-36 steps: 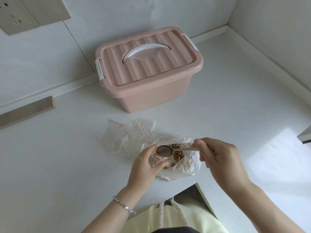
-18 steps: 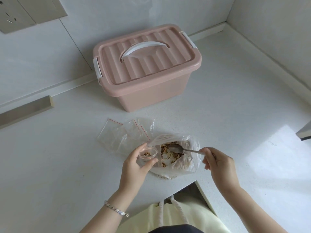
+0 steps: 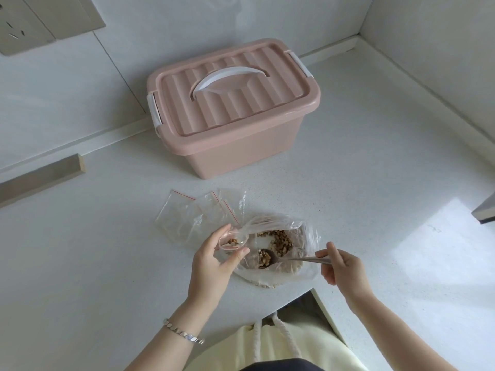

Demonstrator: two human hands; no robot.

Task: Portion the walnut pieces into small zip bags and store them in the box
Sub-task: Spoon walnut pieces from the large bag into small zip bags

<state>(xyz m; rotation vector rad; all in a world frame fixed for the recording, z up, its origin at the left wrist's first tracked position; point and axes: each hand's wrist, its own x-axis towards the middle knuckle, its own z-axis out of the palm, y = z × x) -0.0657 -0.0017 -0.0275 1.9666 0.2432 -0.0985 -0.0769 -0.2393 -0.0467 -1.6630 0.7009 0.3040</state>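
My left hand is pinching a small zip bag open; my right hand is gripping the spoon, its bowl lying among walnut pieces in front of the box, beside the tabletop edge.

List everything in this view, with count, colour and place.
storage box: one, pink, lid on, back of counter
large bag: one, clear, open, counter front
walnut pieces: many, brown, mostly in large bag
empty zip bags: about three, clear, red strips, left of large bag
small zip bag: one, clear, held beside large bag
spoon: one, metal, bowl in large bag
wall socket: one, beige, upper left
bracelet: one, silver, left wrist
left hand: holds small zip bag
right hand: grips spoon handle
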